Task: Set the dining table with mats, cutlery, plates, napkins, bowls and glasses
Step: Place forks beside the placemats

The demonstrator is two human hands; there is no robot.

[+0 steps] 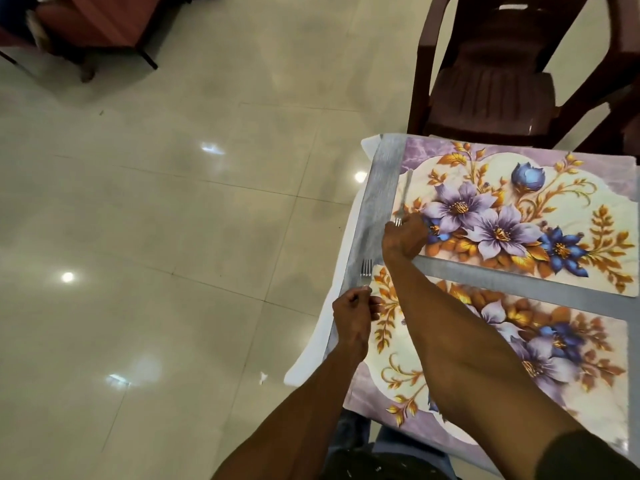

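A dining area, probably in a home, is shown. A table (375,202) covered in grey cloth is laid with floral place mats (519,209), and a fork (403,199) is seen on the far one. A dark brown plastic chair (491,81) is drawn up at the far side. The floor (173,220) is laid in glossy pale tiles, and reddish wooden furniture (86,22), only partly seen, stands beyond.

A dark brown plastic chair (491,81) stands on the glossy tiled floor (156,202); reddish furniture (86,22) sits far left.
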